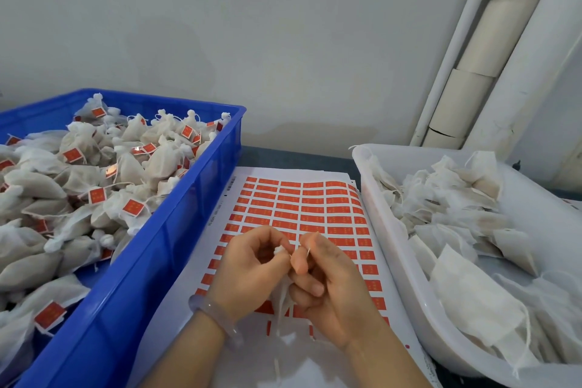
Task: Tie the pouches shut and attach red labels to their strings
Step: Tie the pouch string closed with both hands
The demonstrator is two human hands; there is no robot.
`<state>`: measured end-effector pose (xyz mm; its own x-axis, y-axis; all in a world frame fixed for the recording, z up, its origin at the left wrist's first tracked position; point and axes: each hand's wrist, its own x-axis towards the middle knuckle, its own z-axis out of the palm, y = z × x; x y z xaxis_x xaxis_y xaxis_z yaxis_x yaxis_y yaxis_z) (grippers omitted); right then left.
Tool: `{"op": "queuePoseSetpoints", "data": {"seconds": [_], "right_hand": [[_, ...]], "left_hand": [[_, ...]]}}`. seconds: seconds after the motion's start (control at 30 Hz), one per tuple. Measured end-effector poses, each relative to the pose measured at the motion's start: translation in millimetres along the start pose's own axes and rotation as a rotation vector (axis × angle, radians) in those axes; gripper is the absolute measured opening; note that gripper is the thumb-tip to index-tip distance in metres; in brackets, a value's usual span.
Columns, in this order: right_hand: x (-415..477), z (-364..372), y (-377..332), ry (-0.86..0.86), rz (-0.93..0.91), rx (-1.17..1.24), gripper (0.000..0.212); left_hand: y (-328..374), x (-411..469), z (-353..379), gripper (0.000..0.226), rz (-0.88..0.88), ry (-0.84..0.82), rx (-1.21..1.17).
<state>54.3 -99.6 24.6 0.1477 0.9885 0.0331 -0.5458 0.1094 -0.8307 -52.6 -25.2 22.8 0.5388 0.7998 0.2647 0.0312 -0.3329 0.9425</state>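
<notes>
Pouch (282, 298): held at lower centre of the frame, over the label sheet (299, 211).
Left hand (248, 271): grip closed on the pouch's gathered neck.
Right hand (327, 293): grip pinched on the string (308, 251).
Blue crate (157, 255): left, filled with labelled pouches (94, 167).
White tub (406, 268): right, filled with untied pouches (472, 214).

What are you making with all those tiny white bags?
A person is closing up a small white pouch, held over a sheet of red labels. The left hand pinches its bunched top while the right hand pinches the string in its fingers. The blue crate on the left is heaped with finished pouches, tied and tagged red. The white tub on the right holds open pouches without labels.
</notes>
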Motion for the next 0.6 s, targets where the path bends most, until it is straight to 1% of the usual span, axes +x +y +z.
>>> {"op": "queuePoseSetpoints", "data": {"seconds": [0.1,0.17,0.23,0.3,0.37,0.43,0.5,0.6], "right_hand": [[-1.3,2.0,0.4,-0.016,-0.034,-0.038,0.036],[-0.1,4.9,1.1,0.06,-0.047,-0.034,0.033],[3.4,2.5,3.6,0.154,-0.063,-0.061,0.043],[6.9,-2.1,5.1,0.222,-0.103,-0.111,0.045],[7.6,-3.7,5.1,0.285,-0.127,-0.085,0.044],[6.8,-2.1,3.8,0.27,-0.133,0.005,0.041],[6.9,-0.4,3.3,0.198,-0.129,0.114,0.04],[8.6,-1.1,4.5,0.165,-0.063,0.209,0.032]], "left_hand": [[-0.9,-0.8,-1.9,0.014,0.044,-0.002,0.002],[-1.8,-0.2,-4.1,0.013,0.063,0.007,0.011],[-2.0,-1.1,-3.3,0.012,0.086,-0.005,0.048],[-1.7,-3.4,0.4,0.017,0.115,-0.029,0.113],[-1.3,-5.5,3.3,0.022,0.14,-0.038,0.149],[-1.6,-5.8,3.5,0.021,0.148,-0.025,0.13],[-2.3,-4.9,1.8,0.018,0.136,-0.008,0.105],[-2.9,-3.8,-0.1,0.018,0.104,-0.065,0.092]]}}
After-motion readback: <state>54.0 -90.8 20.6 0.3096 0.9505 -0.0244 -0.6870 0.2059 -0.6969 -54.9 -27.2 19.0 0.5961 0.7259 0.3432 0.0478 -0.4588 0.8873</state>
